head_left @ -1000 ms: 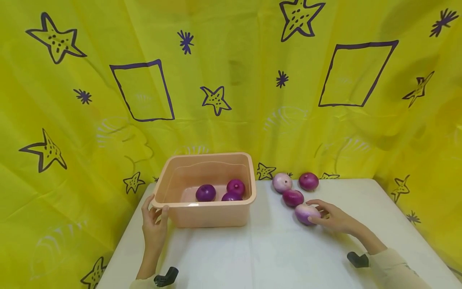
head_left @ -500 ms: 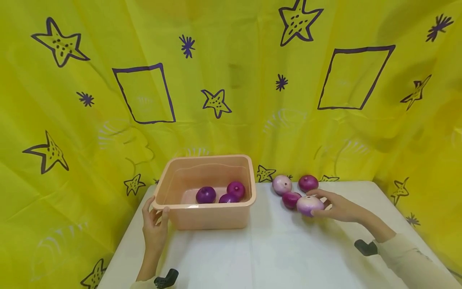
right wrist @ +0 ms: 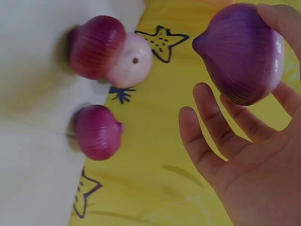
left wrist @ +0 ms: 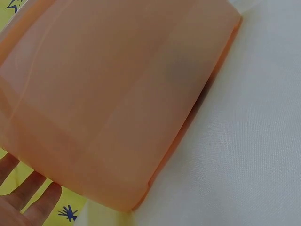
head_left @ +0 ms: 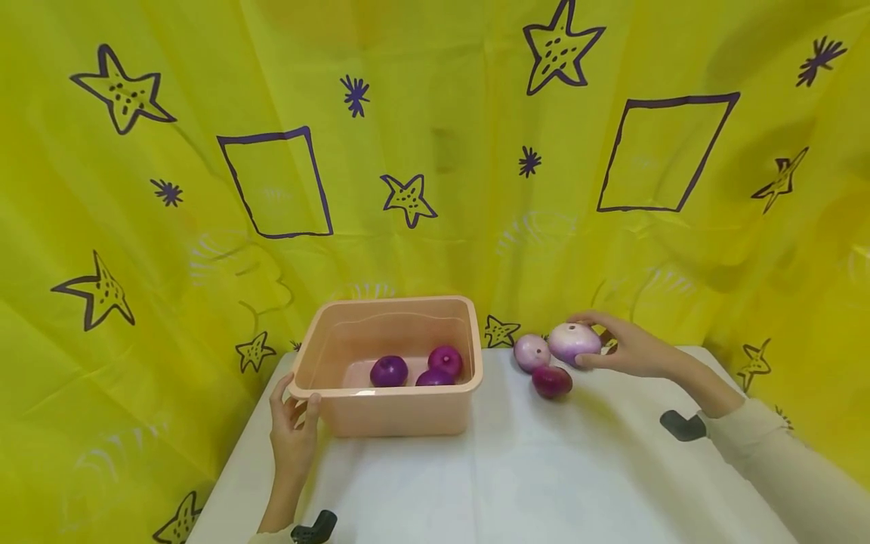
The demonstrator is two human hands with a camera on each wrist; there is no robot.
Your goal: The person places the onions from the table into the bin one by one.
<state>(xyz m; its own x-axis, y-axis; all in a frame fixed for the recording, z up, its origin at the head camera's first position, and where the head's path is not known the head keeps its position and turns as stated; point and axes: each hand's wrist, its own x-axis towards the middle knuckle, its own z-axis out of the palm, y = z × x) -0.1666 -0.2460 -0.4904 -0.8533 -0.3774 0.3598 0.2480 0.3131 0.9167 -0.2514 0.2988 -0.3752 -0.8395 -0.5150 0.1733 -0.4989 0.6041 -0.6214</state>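
My right hand point(head_left: 628, 347) pinches a pale purple-and-white onion point(head_left: 575, 344) between thumb and fingers, raised off the table at the back right. The right wrist view shows that onion point(right wrist: 240, 54) with its pointed end turned away from the palm. Below and beside it lie a whitish onion point(head_left: 532, 353) and a dark red onion point(head_left: 551, 381); another magenta onion point(right wrist: 99, 133) appears in the right wrist view, hidden behind the held one in the head view. My left hand point(head_left: 294, 434) grips the front left corner of a peach plastic tub point(head_left: 394, 414), thumb at the rim.
Inside the tub are three purple onions, one of them a dark onion point(head_left: 389, 371) standing apart from the other two. A white-covered table point(head_left: 516, 476) spreads in front. Yellow curtain point(head_left: 455, 249) with drawn stars hangs close behind and on both sides.
My right hand has lifted the pale purple onion from the table and carried it toward the back, over the other onions. The dark red onion has shifted slightly. My left hand stays on the tub.
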